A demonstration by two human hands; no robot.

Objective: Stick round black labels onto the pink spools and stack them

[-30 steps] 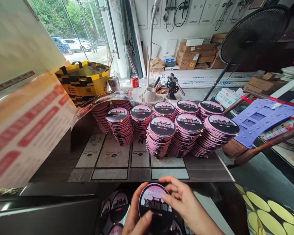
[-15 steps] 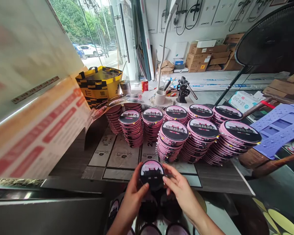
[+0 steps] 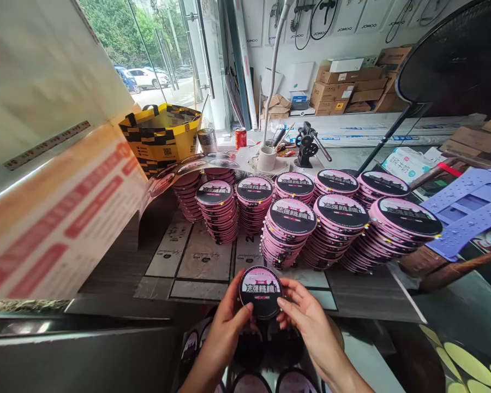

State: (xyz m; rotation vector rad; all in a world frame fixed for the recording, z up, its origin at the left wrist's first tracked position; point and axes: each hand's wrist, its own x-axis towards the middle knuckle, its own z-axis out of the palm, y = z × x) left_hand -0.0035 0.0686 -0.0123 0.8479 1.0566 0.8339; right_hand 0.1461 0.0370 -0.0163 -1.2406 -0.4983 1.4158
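Note:
A round pink-and-black printed disc [image 3: 261, 292] faces me above the front edge of the table, with large white characters across its middle. My left hand [image 3: 231, 316] grips its left side, thumb on the front face and fingers at the rim and behind. At the right rim my right hand [image 3: 300, 314] pinches it between thumb and fingers. Just beyond, similar pink discs stand in several stacks, the nearest being a front stack [image 3: 288, 232]. Below my hands lie more round printed pieces [image 3: 251, 382], partly hidden by my forearms.
A clear sheet with round prints [image 3: 196, 164] arches over stacks at the back left. Behind stand a yellow-and-black bag [image 3: 159, 139], a red can [image 3: 240, 138], a white cup [image 3: 266, 159] and a small black hand-cranked device [image 3: 307, 144]. A purple plastic seat [image 3: 466, 207] is at right.
The disc has shifted slightly right, and its front now shows large white characters where only small text showed before. Both hands still hold it. The view has shifted slightly.

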